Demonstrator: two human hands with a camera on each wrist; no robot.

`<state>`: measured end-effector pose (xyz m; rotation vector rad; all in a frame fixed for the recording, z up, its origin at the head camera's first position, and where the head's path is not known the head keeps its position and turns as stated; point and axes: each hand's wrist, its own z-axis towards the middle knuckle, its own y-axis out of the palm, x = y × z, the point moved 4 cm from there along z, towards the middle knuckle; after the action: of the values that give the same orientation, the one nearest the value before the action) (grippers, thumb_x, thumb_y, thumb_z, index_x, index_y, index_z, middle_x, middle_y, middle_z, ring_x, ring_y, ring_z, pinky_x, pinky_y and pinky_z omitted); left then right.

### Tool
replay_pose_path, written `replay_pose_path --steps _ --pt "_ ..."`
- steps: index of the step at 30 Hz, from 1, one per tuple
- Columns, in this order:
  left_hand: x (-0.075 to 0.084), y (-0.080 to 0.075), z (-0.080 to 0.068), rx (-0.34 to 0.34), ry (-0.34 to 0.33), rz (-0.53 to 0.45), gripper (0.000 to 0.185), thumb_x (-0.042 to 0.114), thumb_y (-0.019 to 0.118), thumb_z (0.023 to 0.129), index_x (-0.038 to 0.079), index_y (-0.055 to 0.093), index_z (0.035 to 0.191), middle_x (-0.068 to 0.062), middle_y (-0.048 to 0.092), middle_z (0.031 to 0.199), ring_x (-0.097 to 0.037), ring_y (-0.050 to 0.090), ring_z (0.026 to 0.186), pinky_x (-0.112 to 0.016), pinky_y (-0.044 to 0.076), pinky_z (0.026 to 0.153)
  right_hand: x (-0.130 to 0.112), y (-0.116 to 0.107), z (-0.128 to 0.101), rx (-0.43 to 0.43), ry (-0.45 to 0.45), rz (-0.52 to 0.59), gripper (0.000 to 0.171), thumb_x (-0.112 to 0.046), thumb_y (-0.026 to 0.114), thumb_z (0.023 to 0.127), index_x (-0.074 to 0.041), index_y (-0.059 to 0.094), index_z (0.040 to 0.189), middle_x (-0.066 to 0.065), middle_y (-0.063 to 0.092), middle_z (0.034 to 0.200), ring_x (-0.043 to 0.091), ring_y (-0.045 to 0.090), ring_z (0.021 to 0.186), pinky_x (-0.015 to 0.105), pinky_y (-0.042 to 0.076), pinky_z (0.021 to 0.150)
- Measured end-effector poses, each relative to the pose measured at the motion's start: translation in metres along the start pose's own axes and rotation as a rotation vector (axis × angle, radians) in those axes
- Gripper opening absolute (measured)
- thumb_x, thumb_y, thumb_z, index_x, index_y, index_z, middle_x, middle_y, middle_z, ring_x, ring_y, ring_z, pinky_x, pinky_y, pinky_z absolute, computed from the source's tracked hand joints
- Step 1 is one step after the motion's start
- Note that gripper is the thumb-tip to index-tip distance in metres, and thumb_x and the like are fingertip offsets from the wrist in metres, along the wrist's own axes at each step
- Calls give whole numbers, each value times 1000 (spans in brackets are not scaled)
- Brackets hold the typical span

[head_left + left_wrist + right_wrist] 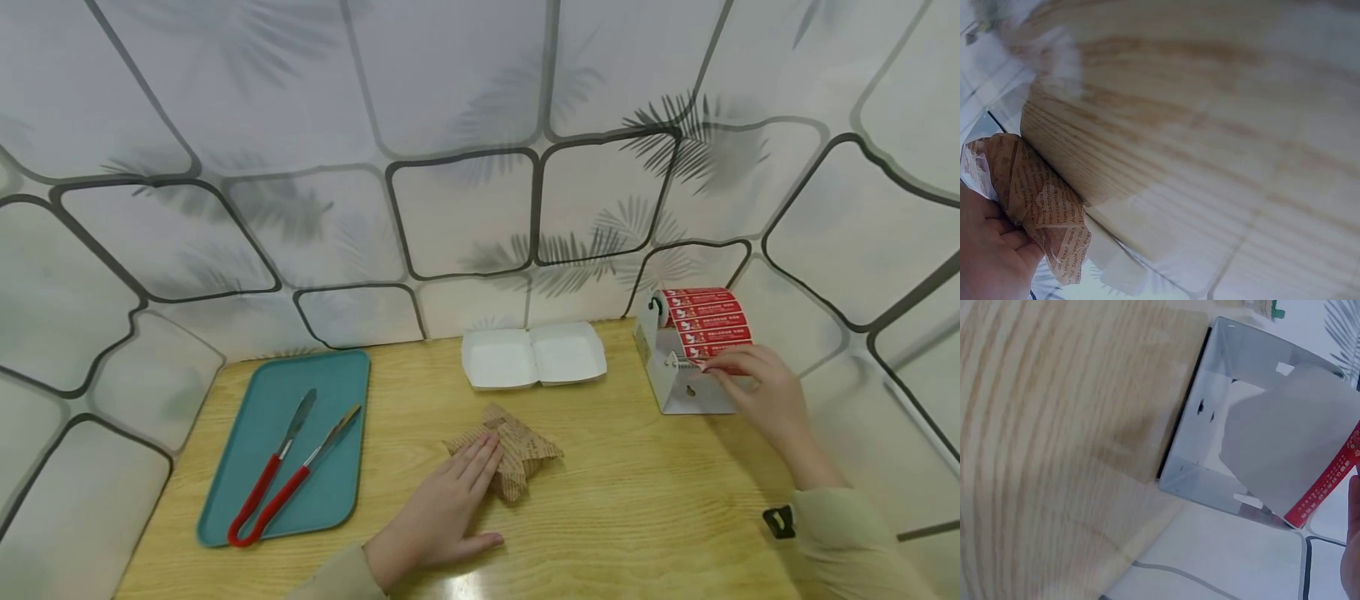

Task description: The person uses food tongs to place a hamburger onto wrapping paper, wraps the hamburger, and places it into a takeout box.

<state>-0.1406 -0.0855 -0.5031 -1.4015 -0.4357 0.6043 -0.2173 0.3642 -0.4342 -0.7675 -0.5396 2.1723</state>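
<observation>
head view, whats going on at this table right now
A person is at a wooden table. The left hand presses flat on a parcel wrapped in brown printed paper. The right hand pinches a red sticker on the roll of red labels at a white dispenser. An open white clamshell box sits behind the parcel, and red-handled tongs lie on a teal tray.

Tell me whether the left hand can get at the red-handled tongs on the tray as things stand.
Probably yes. The left hand rests flat on the wrapped packet, holding nothing, and bare table lies between it and the tongs on the teal tray; nothing blocks the way.
</observation>
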Motion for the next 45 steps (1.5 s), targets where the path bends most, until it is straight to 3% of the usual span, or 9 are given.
replay_pose_path --steps 3,6,8,13,14,18,29,37,45 --pt "0 0 0 -3 -2 -6 105 75 50 99 -3 26 166 -20 23 176 -33 28 163 -39 29 132 0 -7 0 25 -1 -11 31 22 83 67 2 79 90 21 74 91 -27 44 108 -5 35 96" --pt "0 0 1 -9 -5 -8 105 75 50 99 -2 26 166 -20 23 176 -33 27 163 -40 29 132 -2 -15 2 48 -1 -4 29 21 84 68 2 79 89 1 75 93 -27 46 108 -4 36 96" --pt "0 1 1 -13 -6 -7 106 76 49 99 -2 25 167 -20 22 176 -32 27 164 -40 29 132 -4 -19 3 64 -4 16 5 0 84 87 2 79 88 -12 73 96 -27 48 106 -3 38 94" --pt "0 1 1 -11 -10 -8 106 76 49 99 -2 25 167 -19 22 176 -32 27 164 -40 29 132 -15 -29 11 72 4 71 18 -12 79 97 4 79 89 -19 73 97 -22 54 96 -2 42 87" --pt "0 1 1 -10 -10 -8 106 76 49 99 -2 26 167 -19 22 176 -32 27 164 -39 28 132 -17 -30 13 77 4 78 5 -1 81 92 4 79 90 -17 74 95 -20 55 93 -2 42 84" --pt "0 2 1 -8 -10 -10 106 76 50 99 -2 26 167 -19 23 176 -32 27 164 -39 28 132 -22 -27 19 61 28 140 23 22 81 76 3 81 90 -25 72 100 -15 59 90 2 45 80" --pt "-1 2 1 -12 -7 -14 106 76 50 99 -2 26 166 -19 23 176 -33 27 163 -40 29 132 -47 14 35 -19 72 254 34 27 80 72 0 80 93 -22 72 103 -18 61 101 0 47 85" --pt "-1 1 2 -6 -1 8 107 76 50 99 -3 27 166 -21 23 176 -33 28 163 -40 29 132 -66 58 47 -127 77 460 29 25 76 80 2 79 98 5 77 97 -9 66 97 5 56 81" --pt "0 0 2 3 0 30 108 77 51 98 -3 27 166 -21 24 175 -33 29 163 -40 30 132 -85 90 52 -241 145 603 19 18 70 91 6 77 104 -18 74 102 -6 69 91 11 59 80"
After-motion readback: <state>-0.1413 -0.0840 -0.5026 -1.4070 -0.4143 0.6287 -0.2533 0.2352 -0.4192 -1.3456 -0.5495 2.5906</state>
